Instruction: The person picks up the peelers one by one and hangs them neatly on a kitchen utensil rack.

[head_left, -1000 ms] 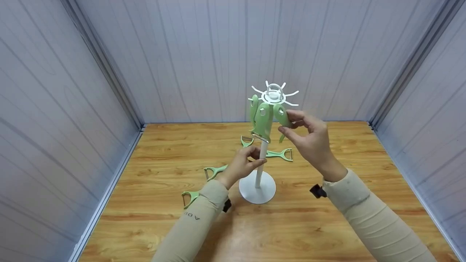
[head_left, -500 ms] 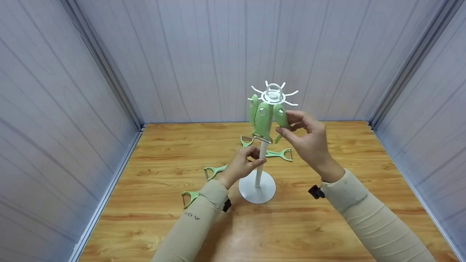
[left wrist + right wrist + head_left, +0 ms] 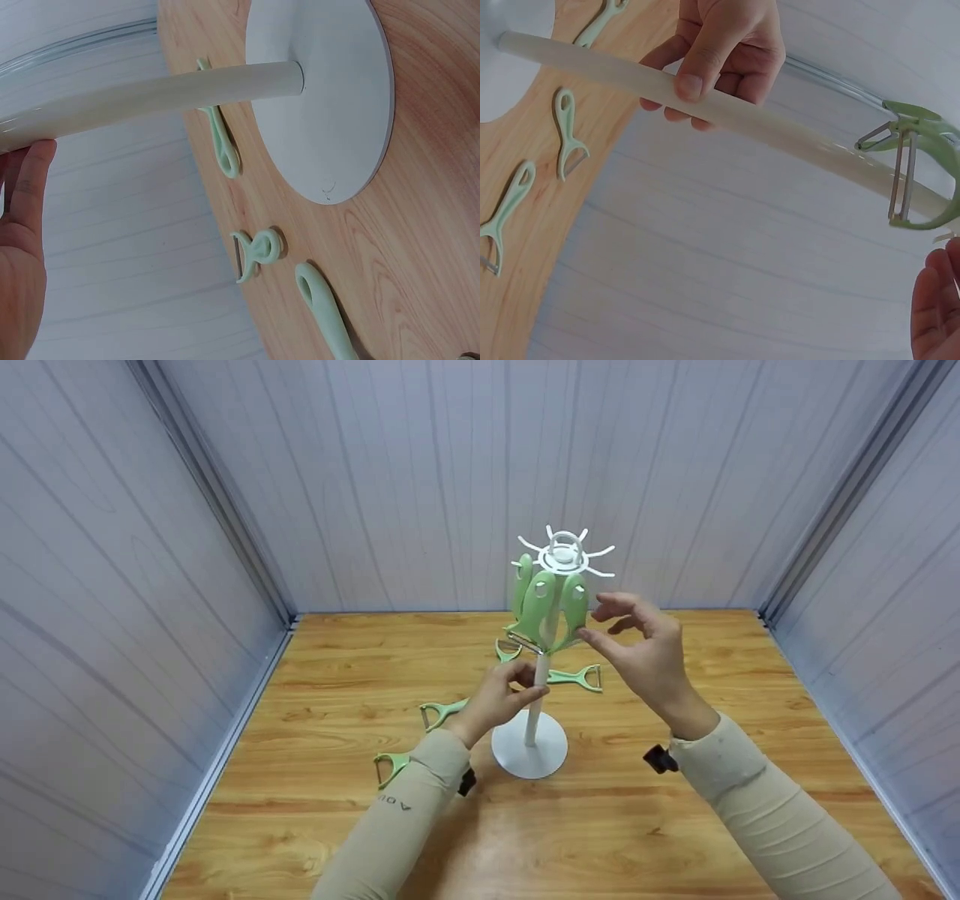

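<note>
While the left hand (image 3: pixel 501 697) clamps the white post (image 3: pixel 532 729) between thumb and fingers, the right hand (image 3: pixel 645 641) is held with thumb and fingers apart; its thumb tip lies at the lower edge of the near peeler (image 3: pixel 575 600), and whether the two touch cannot be told. That peeler hangs upright from a hook of the hook ring (image 3: pixel 564 559), just to the left of the right hand's fingertips and above the left hand. Farther left of the right hand hang the middle peeler (image 3: pixel 538 604) and the outer peeler (image 3: pixel 523 585).

Handling: each peeler appears light, with a stiff, smooth plastic body that may slip or swing on its hook under a side push. The handle, near its eyelet, is the best place to hold; fingers should be kept off the blade end, which hangs lowest. Blade frames near the post sit close together and could catch on one another.

The stand looks rigid but top-heavy; its round base (image 3: pixel 551 750) lies below the left hand. The mid-post hold seems suitable for steadying it. On the table (image 3: pixel 315 750), one loose peeler (image 3: pixel 579 678) lies just right of the left hand, another (image 3: pixel 508 651) just beyond it.
</note>
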Tool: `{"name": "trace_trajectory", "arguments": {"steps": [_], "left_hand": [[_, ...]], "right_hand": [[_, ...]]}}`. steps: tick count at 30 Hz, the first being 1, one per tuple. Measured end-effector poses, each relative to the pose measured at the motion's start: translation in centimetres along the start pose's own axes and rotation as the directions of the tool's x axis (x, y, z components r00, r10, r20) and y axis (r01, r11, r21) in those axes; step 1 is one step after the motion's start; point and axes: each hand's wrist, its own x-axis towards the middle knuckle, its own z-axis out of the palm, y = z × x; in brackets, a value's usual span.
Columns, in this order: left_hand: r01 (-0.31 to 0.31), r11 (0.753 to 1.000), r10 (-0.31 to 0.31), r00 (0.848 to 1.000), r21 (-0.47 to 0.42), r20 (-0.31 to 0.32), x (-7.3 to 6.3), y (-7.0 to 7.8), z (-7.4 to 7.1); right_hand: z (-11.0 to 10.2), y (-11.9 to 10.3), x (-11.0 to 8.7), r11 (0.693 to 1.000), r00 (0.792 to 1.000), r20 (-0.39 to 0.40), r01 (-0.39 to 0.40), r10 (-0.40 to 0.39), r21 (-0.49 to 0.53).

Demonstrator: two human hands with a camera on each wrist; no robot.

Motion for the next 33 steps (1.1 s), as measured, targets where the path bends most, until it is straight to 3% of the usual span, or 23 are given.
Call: {"name": "trace_trajectory", "arguments": {"steps": [12,18,25,33], "left_hand": [[-0.033,0.999,0.033,0.999,0.019,-0.019,-0.2,0.2,0.0],[-0.041,0.999,0.041,0.999,0.005,-0.029,-0.2,0.4,0.3],[-0.042,0.999,0.043,0.998,0.027,-0.052,-0.3,0.3,0.5],[-0.054,0.999,0.054,0.997,0.007,-0.047,-0.3,0.1,0.6]], "right_hand": [[-2.3,3.0,-0.7,0.998,0.998,-0.058,-0.034,0.032,-0.045],[-3.8,5.4,-1.4,0.989,0.992,-0.069,-0.112,0.106,-0.096],[-5.6,8.1,-2.1,0.952,0.971,-0.038,-0.238,0.236,-0.193],[-7.8,11.2,-3.4,0.905,0.946,0.014,-0.307,0.325,-0.296]]}}
